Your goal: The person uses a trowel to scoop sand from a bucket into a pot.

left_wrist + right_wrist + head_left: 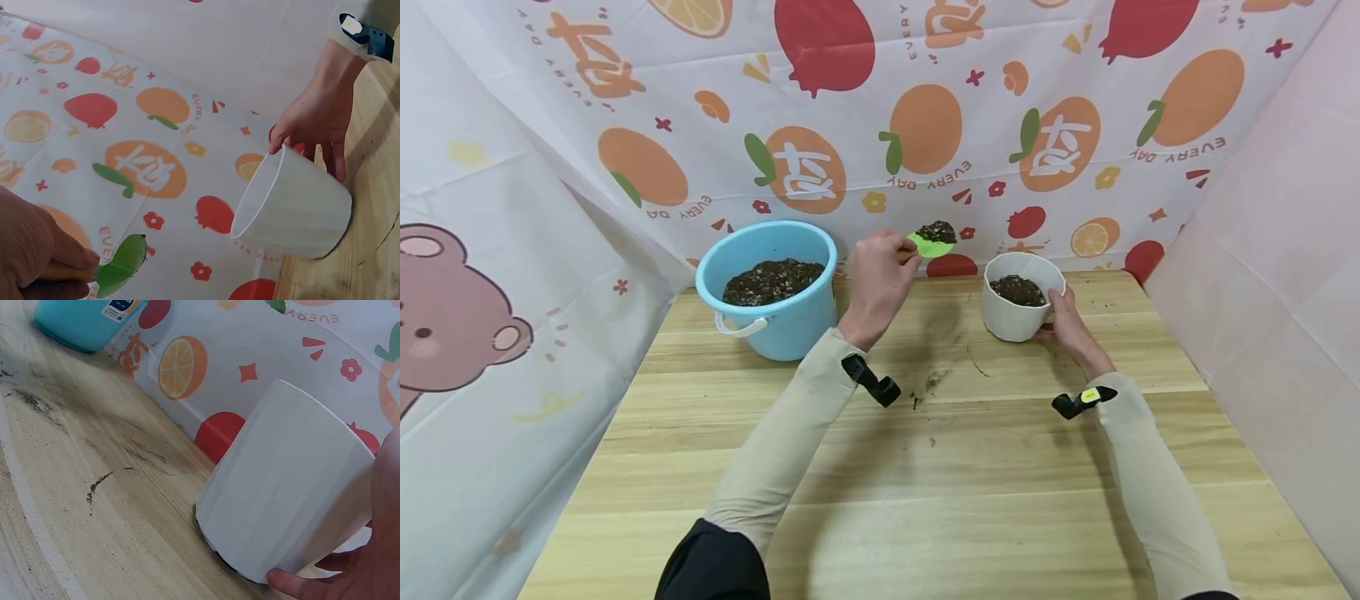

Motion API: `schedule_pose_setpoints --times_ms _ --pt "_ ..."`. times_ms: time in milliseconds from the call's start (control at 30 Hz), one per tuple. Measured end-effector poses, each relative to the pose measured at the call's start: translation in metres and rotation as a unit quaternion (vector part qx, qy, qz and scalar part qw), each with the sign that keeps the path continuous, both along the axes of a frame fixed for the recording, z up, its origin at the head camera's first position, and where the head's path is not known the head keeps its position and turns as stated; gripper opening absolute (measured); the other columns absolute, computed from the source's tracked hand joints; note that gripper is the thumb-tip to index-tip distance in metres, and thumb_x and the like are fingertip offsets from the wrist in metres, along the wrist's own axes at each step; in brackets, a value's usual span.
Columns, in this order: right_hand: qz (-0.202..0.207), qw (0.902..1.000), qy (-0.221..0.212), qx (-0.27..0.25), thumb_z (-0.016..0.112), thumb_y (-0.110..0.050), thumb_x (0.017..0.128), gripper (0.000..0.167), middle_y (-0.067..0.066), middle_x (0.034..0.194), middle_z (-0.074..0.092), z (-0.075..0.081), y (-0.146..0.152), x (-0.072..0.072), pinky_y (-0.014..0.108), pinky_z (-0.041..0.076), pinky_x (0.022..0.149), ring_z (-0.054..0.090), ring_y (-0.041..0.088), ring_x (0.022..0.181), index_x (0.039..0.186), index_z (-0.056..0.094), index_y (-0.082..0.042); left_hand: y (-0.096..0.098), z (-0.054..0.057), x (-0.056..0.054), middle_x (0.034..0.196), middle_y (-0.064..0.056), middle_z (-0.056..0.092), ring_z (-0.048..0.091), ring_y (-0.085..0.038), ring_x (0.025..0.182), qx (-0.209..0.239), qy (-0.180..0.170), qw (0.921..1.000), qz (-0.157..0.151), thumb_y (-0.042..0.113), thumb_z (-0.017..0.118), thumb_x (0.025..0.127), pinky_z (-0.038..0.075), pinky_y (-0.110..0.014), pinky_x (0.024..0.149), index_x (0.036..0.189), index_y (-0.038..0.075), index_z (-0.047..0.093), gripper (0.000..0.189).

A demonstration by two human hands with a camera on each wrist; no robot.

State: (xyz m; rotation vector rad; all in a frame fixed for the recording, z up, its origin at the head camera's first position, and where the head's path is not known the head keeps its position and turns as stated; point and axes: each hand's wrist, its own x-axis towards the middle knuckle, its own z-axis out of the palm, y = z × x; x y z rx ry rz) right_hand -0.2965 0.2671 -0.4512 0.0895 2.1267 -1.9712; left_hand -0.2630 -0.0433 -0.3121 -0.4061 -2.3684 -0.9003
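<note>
Between bucket and pot, my left hand grips the wooden handle of a small green trowel. A heap of dark soil lies on its blade, held in the air above the table. My right hand holds the white flowerpot from its right side, thumb by the rim and a finger low near the base. The pot stands on the table with some dark soil inside. In the left wrist view the trowel blade is apart from the pot.
A light blue bucket stands at the left back, with dark soil in it and its white handle hanging in front. Soil crumbs are scattered on the wooden table. A fruit-print cloth hangs behind.
</note>
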Motion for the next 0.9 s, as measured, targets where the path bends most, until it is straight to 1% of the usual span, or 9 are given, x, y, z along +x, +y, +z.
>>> schedule_pose_setpoints --times_ms 100,200,367,533,700,900 --pt "-0.002 0.9999 0.006 0.014 0.008 -0.045 0.108 0.063 0.019 0.168 -0.009 -0.001 0.001 -0.001 0.065 0.032 0.117 0.033 0.06 0.139 0.159 -0.024 -0.025 0.007 -0.001 -0.001 0.095 -0.014 0.079 0.077 -0.023 0.088 -0.005 -0.007 0.9999 -0.007 0.006 0.076 0.089 0.062 -0.035 0.082 0.096 0.001 0.08 0.01" --pt "-0.003 0.9996 0.011 0.026 0.009 -0.046 0.108 0.064 0.018 0.168 -0.01 0.0 0.001 -0.001 0.065 0.034 0.116 0.034 0.059 0.138 0.159 -0.023 -0.026 0.012 -0.003 -0.003 0.095 -0.013 0.078 0.075 -0.024 0.09 -0.01 -0.008 0.9999 -0.011 0.006 0.075 0.089 0.06 -0.037 0.085 0.096 0.001 0.081 0.01" --pt "-0.002 0.9996 0.012 0.027 0.009 -0.045 0.107 0.065 0.022 0.166 -0.007 0.001 0.0 0.001 0.064 0.036 0.115 0.036 0.058 0.136 0.159 -0.024 -0.023 0.021 -0.007 -0.003 0.095 -0.013 0.078 0.075 -0.026 0.092 -0.015 -0.013 0.9996 -0.018 0.006 0.075 0.088 0.059 -0.04 0.089 0.095 0.001 0.08 0.009" --pt "-0.003 0.9994 0.014 0.031 0.008 -0.045 0.107 0.065 0.024 0.166 -0.005 0.0 0.0 0.002 0.064 0.036 0.115 0.037 0.059 0.135 0.159 -0.024 -0.022 0.031 -0.012 -0.003 0.097 -0.013 0.079 0.077 -0.024 0.092 -0.018 -0.023 0.9992 -0.028 0.005 0.076 0.088 0.061 -0.038 0.088 0.097 0.001 0.08 0.01" --pt "-0.006 0.9998 0.009 0.019 0.009 -0.044 0.108 0.064 0.023 0.166 -0.007 0.0 0.001 0.0 0.066 0.033 0.116 0.035 0.059 0.136 0.159 -0.025 -0.023 0.042 -0.015 -0.005 0.097 -0.011 0.078 0.076 -0.022 0.092 -0.021 -0.034 0.9985 -0.038 0.006 0.075 0.089 0.06 -0.041 0.09 0.097 0.002 0.081 0.01" --pt "-0.004 0.9998 -0.011 0.017 0.009 -0.041 0.108 0.065 0.022 0.167 -0.009 0.005 -0.001 0.002 0.066 0.033 0.117 0.033 0.056 0.139 0.159 -0.026 -0.022 0.052 -0.023 -0.006 0.096 -0.012 0.079 0.076 -0.023 0.091 -0.025 -0.044 0.9976 -0.046 0.004 0.073 0.09 0.06 -0.042 0.092 0.097 0.001 0.08 0.011"
